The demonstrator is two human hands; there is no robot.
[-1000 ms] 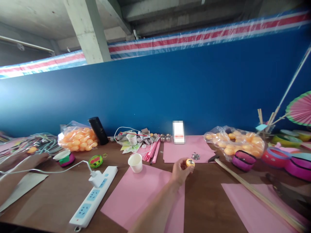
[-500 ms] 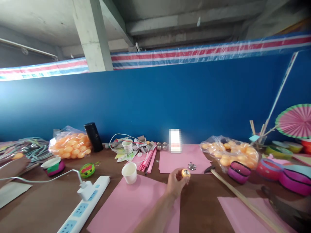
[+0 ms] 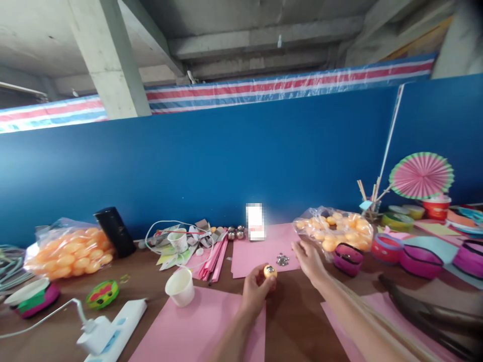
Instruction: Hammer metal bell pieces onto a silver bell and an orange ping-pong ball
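White cup (image 3: 179,287) well L of pile of metal bits (image 3: 282,259). L hand (image 3: 253,291) near side & L of pile, thumb + fingers clamped on orange ball (image 3: 270,273), shiny metal showing on top. Step seems: ball held steady, R hand by bits; next move prob. calls for fine fingertip pinch. R hand (image 3: 310,259) just R of pile, apart from L, fingertips fwd-left twd pile; can't tell if gripping anything

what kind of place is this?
Probably an informal craft workspace in a bare concrete building: concrete pillar behind the partition, pink paper sheet and bagged orange balls laid out in front.
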